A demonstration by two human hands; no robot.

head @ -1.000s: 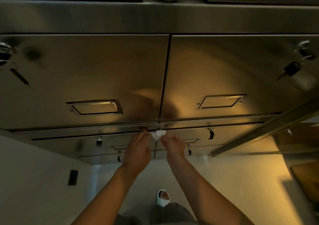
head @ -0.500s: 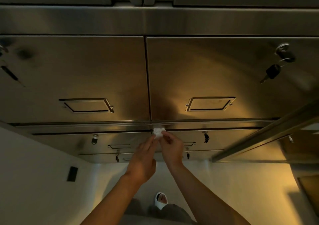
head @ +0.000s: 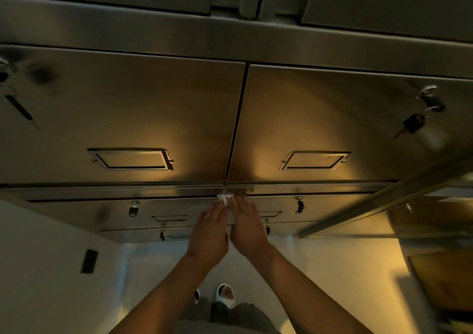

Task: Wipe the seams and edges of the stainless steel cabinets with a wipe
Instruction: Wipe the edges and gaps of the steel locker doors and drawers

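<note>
Now my left hand [head: 208,233] lies flat, fingers straight, steadying the wipe [head: 225,197] against the horizontal seam [head: 128,198] below the cabinet doors [head: 122,118]; my right hand [head: 247,227], fingers also extended, presses it there so it reaches into the gap.

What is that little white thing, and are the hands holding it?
It is a small crumpled white wipe. The fingertips of the left hand and right hand meet on its lower part, against the cabinet seam.
</note>
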